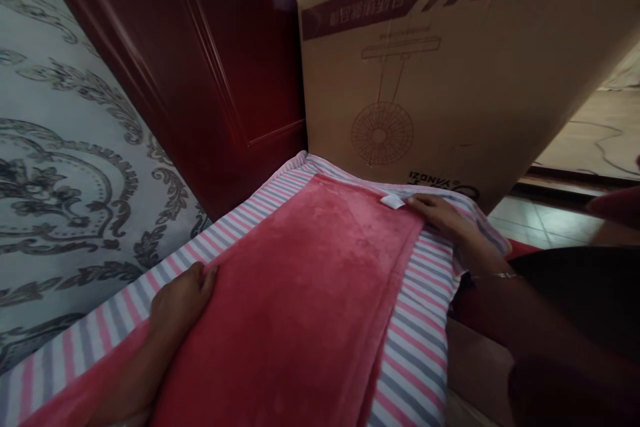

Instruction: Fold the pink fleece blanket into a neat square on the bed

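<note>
The red blanket (295,267) lies on the striped sheet (417,327). Your left hand (181,297) rests at its left edge, fingers loosely curled; your right hand (440,215) bends its fingers at the far corner beside the tag (393,201). I cannot tell whether either grips. Tension both edges evenly, keeping the cloth flat.

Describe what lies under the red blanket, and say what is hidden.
A striped sheet shows beyond both sides and the far end of the red blanket, which hides whatever is beneath its middle.
</note>
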Available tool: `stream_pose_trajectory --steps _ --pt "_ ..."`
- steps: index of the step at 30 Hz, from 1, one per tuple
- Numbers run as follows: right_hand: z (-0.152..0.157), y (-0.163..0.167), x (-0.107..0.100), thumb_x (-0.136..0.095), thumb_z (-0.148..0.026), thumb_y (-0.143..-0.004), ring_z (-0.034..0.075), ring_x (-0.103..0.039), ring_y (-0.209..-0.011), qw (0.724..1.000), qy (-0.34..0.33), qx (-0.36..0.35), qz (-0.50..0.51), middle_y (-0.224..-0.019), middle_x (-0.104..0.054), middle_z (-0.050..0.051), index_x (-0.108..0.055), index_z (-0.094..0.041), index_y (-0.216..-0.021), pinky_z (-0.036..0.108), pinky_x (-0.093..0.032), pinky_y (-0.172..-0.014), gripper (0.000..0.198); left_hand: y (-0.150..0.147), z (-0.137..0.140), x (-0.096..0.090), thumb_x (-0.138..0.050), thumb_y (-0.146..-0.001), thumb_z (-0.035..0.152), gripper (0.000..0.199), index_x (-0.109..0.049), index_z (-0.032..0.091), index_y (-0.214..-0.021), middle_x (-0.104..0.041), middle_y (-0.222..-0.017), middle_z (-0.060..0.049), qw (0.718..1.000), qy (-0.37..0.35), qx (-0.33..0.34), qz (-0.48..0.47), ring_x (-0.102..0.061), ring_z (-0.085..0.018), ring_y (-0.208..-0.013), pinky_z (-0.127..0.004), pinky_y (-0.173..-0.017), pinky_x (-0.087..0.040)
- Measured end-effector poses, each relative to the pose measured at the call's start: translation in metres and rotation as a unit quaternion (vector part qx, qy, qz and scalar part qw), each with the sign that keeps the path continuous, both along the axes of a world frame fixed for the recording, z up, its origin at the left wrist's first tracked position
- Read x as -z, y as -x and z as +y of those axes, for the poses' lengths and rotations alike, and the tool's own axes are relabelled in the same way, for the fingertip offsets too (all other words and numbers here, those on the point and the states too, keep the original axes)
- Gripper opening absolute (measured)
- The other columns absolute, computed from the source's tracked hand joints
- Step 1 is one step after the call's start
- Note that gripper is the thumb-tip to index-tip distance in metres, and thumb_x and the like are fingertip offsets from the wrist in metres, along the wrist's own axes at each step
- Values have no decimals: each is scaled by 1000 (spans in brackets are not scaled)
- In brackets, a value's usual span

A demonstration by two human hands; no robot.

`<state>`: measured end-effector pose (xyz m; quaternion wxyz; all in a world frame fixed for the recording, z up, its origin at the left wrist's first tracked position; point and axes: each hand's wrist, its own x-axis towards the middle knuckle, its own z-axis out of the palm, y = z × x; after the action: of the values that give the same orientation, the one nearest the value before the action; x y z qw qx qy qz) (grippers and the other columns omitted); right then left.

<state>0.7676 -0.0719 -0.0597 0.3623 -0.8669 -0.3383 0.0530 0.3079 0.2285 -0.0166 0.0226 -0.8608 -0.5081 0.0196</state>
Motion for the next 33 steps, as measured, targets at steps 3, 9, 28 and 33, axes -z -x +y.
stream_pose_trajectory --steps 3,9,28,33 --pt "11 6 -9 -66 -39 -80 28 -64 -91 997 37 17 -66 -87 -71 10 -71 -19 -78 33 -48 -79 21 1 1 1 -26 -99 49 48 -64 21 -94 -76 -92 -16 1000 -2 1 -13 -72 -34 -86 -39 -72 -48" --pt "44 -10 -45 -43 -42 -95 23 -63 -97 990 -93 37 -104 -109 -71 8 -67 -17 -115 30 -49 -80 40 0 0 -2 -24 -99 51 49 -62 21 -92 -75 -89 -15 1000 -2 5 -9 -72 -34 -87 -39 -71 -48" --pt "25 -9 -8 -70 -42 -83 21 -65 -75 982 173 44 -57 -82 -73 8 -71 -19 -80 28 -42 -62 23 -1 -1 -1 -21 -101 49 48 -60 22 -93 -76 -98 -15 1000 6 -2 13 -72 -34 -95 -39 -75 -49" --pt "20 -3 0 -55 -36 -95 26 -67 -87 980 155 95 -81 -99 -74 15 -71 -15 -103 30 -42 -65 28 -2 -1 -3 -23 -101 50 49 -61 21 -95 -76 -98 -16 1000 11 -1 8 -72 -34 -94 -38 -73 -48"
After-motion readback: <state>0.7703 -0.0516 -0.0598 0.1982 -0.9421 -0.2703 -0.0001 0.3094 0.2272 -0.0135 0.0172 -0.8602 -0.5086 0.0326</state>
